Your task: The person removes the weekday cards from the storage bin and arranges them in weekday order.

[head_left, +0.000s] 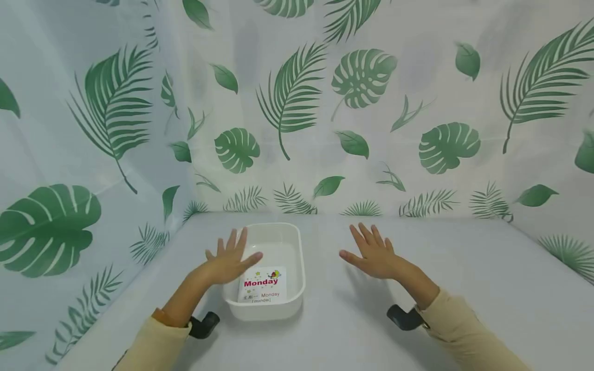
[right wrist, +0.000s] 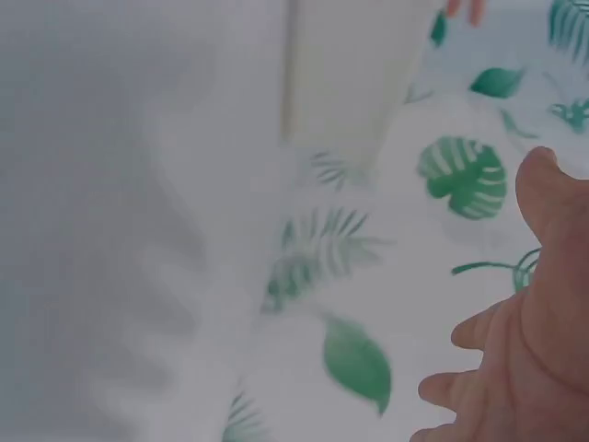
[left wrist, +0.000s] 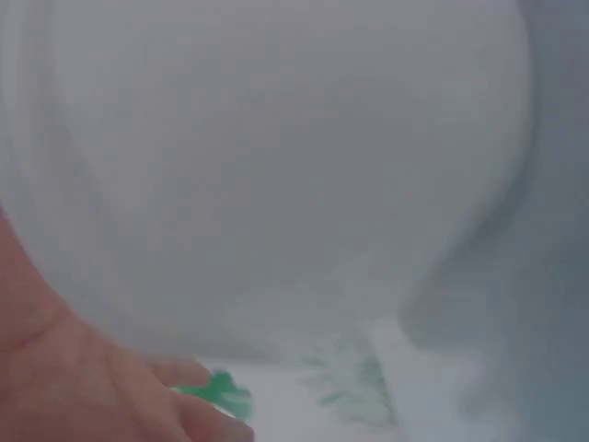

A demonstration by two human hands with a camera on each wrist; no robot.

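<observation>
A white plastic basin [head_left: 266, 311] stands left of centre on the table. Inside it, a white card [head_left: 263, 285] printed "Monday" with a small cartoon and stars lies toward the near end. My left hand [head_left: 227, 263], fingers spread, hovers over the basin's left rim and overlaps it in the head view. The basin's wall [left wrist: 276, 184] fills most of the left wrist view. Right of the basin, my right hand [head_left: 373, 256] is held above the table with fingers straight and apart, casting a shadow. Neither hand holds anything.
The white table [head_left: 334, 335] runs back to a curtain [head_left: 394, 154] printed with green leaves, which also hangs along the left and right sides. Black wrist-camera mounts [head_left: 405, 317] jut out under both sleeves.
</observation>
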